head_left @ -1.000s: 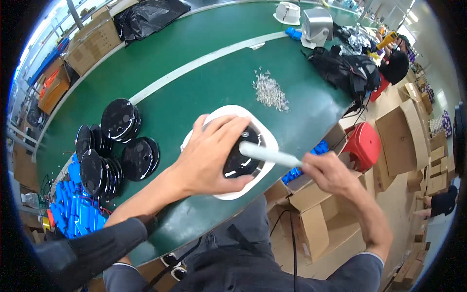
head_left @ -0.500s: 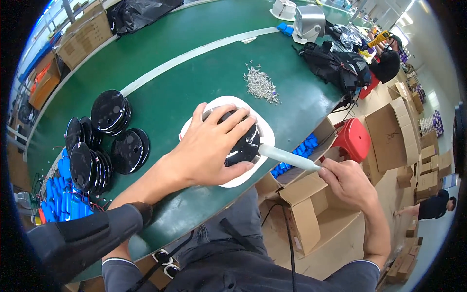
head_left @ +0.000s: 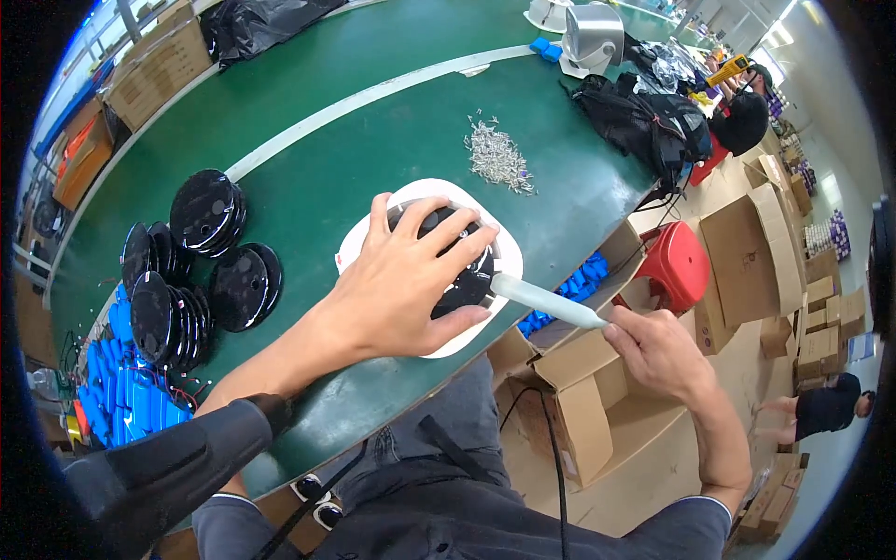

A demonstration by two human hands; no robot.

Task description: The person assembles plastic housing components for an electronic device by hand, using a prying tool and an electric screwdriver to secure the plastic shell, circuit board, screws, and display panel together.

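A white rounded-square housing (head_left: 510, 254) lies on the green table, with a glossy black disc (head_left: 464, 291) set into it. My left hand (head_left: 397, 275) rests over the disc, fingers spread across its face and the housing's rim. My right hand (head_left: 661, 353), closed at the table's near edge, grips one end of a pale, tapered stick-like tool (head_left: 549, 301). The tool's other end meets the right side of the disc, by the housing's inner edge. Whether its tip goes under the disc cannot be seen.
Stacked black discs (head_left: 203, 213) and blue wrapped packs (head_left: 131, 397) are on the left. Beyond the housing lies a pile of small screws (head_left: 500, 157). An open carton (head_left: 597, 411), more blue packs (head_left: 583, 285) and a red stool (head_left: 674, 266) are at right. Other people are farther off.
The view has shifted slightly. My right hand and the tool have moved a little to the left; my left hand stays spread on the disc.
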